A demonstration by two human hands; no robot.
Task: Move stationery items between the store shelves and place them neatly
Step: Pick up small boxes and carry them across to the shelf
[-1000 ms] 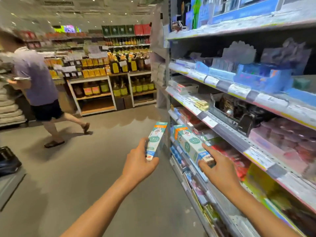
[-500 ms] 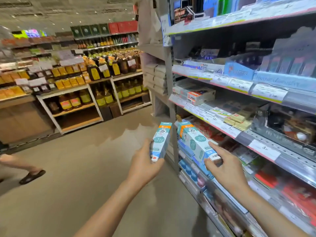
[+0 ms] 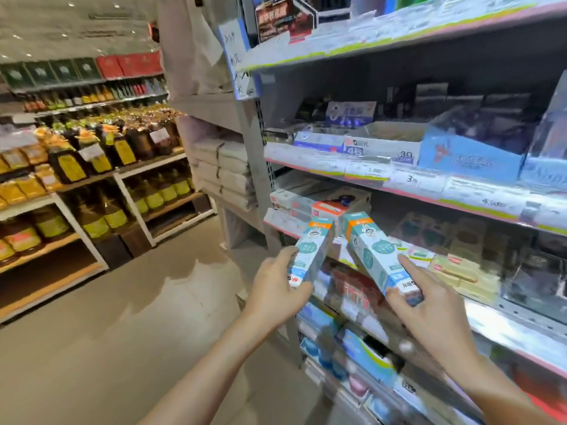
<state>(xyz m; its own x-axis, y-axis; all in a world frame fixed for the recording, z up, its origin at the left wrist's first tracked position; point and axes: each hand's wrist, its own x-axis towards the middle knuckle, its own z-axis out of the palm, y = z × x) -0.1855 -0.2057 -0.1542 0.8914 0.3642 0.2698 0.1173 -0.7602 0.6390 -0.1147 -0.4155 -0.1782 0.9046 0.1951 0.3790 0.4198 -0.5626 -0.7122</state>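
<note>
Over on the left there's a white-framed wooden shelf unit (image 3: 79, 237) packed with dark amber oil bottles wearing yellow labels (image 3: 92, 154), and a row of green and red gift boxes (image 3: 82, 69) lines the top. Stacked grey paper-wrapped bundles (image 3: 227, 173) sit just beside the metal upright, with plain beige floor (image 3: 107, 332) in between.

The lower shelves (image 3: 383, 372) smear into blur; the price tags (image 3: 411, 178) stay unreadable, and both forearms run off the bottom edge.
</note>
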